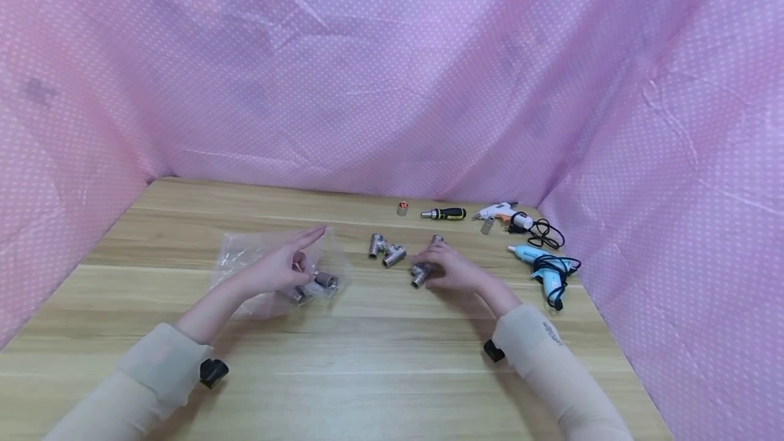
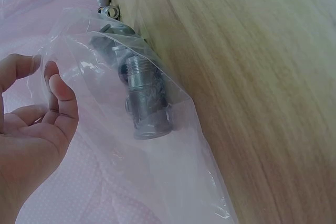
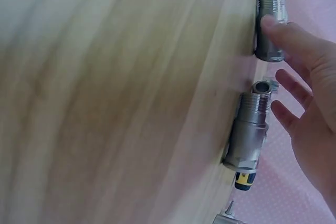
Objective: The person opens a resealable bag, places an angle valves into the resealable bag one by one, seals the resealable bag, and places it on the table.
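A clear plastic bag (image 1: 235, 254) lies on the table with metal pipe fittings (image 2: 149, 100) inside it, their threaded ends showing through the film. My left hand (image 1: 278, 269) pinches the film of this bag close to the fittings. Over to the right, my right hand (image 1: 456, 271) grips a silver threaded fitting (image 1: 419, 276), its thumb lying on the metal in the right wrist view. A second such fitting (image 3: 247, 129) stands just beside that hand's other fingers. Two more fittings (image 1: 394, 255) lie between the hands.
Along the back are a small fitting with a red-orange end (image 1: 402, 208), a black-and-yellow screwdriver (image 1: 446, 214), a white glue gun (image 1: 495, 210) and a small metal cylinder (image 1: 487, 226). A blue glue gun (image 1: 552, 278) with its cord lies at the right. Pink dotted cloth (image 1: 367, 87) hangs around the table.
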A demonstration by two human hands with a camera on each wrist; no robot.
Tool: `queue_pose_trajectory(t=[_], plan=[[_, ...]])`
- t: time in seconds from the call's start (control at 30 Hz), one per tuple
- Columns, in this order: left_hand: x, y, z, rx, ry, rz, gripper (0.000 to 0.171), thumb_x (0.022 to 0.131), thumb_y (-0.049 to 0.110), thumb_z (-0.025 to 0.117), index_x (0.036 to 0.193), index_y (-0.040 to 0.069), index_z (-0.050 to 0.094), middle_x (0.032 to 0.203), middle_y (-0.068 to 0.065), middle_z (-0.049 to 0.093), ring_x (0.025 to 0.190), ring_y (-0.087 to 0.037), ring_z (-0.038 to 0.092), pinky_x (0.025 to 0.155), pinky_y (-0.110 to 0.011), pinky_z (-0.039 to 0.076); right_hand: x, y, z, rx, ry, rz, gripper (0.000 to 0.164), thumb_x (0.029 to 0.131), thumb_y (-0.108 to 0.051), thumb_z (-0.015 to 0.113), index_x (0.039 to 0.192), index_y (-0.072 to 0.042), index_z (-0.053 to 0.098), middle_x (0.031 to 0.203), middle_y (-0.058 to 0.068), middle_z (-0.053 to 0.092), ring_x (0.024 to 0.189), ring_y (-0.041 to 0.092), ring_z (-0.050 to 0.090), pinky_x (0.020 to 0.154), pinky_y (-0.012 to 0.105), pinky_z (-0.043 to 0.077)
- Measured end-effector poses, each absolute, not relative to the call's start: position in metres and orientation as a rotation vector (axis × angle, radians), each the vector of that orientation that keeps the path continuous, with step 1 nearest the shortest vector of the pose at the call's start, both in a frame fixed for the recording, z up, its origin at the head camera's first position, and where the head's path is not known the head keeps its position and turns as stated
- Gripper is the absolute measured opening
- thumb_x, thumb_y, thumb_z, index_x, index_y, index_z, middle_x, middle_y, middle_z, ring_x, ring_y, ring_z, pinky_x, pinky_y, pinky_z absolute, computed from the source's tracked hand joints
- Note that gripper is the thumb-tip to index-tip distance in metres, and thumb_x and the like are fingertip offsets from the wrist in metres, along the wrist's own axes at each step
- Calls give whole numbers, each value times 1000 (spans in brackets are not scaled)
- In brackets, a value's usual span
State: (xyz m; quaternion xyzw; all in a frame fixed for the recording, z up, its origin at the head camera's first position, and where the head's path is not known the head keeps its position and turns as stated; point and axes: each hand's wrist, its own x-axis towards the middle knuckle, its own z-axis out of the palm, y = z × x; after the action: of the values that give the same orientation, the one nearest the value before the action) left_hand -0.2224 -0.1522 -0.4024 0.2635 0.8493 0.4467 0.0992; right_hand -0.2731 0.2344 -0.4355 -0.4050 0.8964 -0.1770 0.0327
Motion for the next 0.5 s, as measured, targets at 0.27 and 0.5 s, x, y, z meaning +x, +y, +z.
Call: queue_pose_trajectory(t=[0.27,0.5], plan=[[-221,-152,-399,778,2530,1294,94,74,-3,66,152,11,16,153,-19,16,70,-15,53,55,-25,51,-276,235,-438,-1174,2786,-545,48,77,-6,73,124,-11,61,118,4,62,113,23,48,101,44,41],[-222,-152,-400,805,2525,1300,94,74,-3,66,152,9,16,152,-21,17,69,-14,52,54,-25,50,-278,234,-440,-1131,2812,-560,46,78,-12,74,122,-11,62,117,3,62,110,22,50,99,43,42]])
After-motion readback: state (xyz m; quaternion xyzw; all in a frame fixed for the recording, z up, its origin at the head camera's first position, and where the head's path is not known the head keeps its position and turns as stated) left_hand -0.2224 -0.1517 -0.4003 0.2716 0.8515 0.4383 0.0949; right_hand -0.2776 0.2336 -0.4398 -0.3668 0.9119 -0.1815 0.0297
